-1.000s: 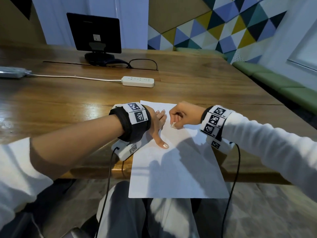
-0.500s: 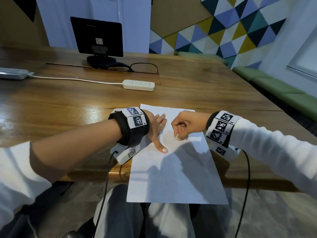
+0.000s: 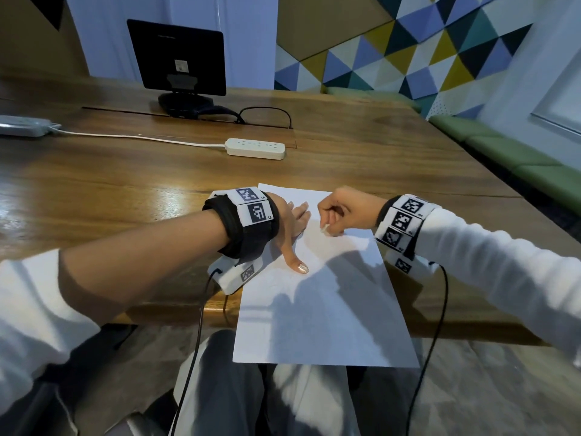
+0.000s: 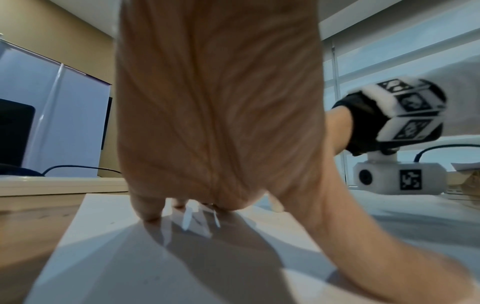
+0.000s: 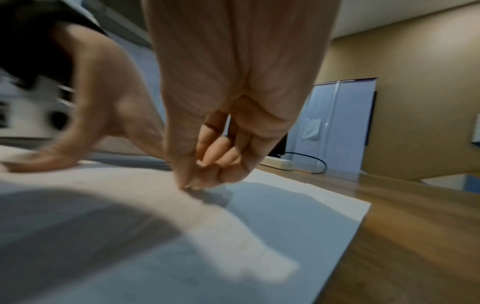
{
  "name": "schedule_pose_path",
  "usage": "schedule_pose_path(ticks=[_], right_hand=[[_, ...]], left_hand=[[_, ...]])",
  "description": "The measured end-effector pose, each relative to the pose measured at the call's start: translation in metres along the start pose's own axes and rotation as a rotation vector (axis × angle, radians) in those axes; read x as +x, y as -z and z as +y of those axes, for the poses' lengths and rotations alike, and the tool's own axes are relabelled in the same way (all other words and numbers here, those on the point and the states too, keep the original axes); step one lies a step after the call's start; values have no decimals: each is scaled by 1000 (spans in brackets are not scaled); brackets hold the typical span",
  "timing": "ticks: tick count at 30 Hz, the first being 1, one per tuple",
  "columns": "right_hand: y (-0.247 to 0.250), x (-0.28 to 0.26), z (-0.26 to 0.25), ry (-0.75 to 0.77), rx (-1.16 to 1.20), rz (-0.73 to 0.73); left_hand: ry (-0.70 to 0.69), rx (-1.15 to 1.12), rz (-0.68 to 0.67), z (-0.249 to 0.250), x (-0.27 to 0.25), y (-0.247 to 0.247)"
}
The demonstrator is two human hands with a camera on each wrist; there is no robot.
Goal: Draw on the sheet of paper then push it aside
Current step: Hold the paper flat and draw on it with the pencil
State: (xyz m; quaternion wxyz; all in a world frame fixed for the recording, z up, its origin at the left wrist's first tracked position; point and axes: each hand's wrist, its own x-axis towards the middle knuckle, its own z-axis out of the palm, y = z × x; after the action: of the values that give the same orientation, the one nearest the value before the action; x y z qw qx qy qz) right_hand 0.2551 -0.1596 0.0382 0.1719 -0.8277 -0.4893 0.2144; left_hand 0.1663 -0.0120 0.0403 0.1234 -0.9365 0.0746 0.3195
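A white sheet of paper [image 3: 314, 309] lies on the wooden table [image 3: 110, 190], and its near end overhangs the table's front edge. No marks show on it. My left hand [image 3: 295, 231] presses flat on the sheet's upper left part, fingers straight and thumb spread; the left wrist view shows its palm [image 4: 207, 123] over the paper [image 4: 116, 267]. My right hand [image 3: 330, 221] hovers over the sheet's upper right with fingers curled. In the right wrist view its thumb and fingertips [image 5: 192, 183] pinch together and touch the paper [image 5: 285, 226]. No pen shows between them.
A white power strip [image 3: 256, 147] with its cord lies beyond the sheet. A black monitor [image 3: 179, 55] on a stand with a looping black cable stands at the back. A green bench [image 3: 518, 158] runs along the right. Wrist-camera cables hang off the table's front edge.
My right hand's pinched fingertips slid toward me over the sheet, then back up near the top. The left hand has stayed pressed on the paper.
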Motion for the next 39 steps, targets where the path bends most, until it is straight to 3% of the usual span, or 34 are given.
schedule_pose_path(ticks=[4,8,10,14,20,24,30,34,39], right_hand=[[-2,-12,-6,12,36,-185],[4,2,-1,11,-69,-9],[2,-1,0,-6,-53,1],[-1,-17,-6,-13,23,-186],[-8,3,-8,-20,-65,55],[-12,-9,-14,11,-4,-105],[-11,9,-17,1,35,53],[-9,4,-20,9,66,-123],[-13,10,-22,7,54,29]], left_hand=[[6,11,-1,-2,3,-2],[4,9,-8,-1,6,0],[1,-20,2,-5,6,-3],[-11,-48,11,-10,9,-8],[-11,-51,7,-9,9,-6],[-8,-31,-5,-10,12,-7],[-16,-33,5,-7,10,-5],[-4,-20,0,-9,14,-7],[-19,-48,-3,-8,11,-6]])
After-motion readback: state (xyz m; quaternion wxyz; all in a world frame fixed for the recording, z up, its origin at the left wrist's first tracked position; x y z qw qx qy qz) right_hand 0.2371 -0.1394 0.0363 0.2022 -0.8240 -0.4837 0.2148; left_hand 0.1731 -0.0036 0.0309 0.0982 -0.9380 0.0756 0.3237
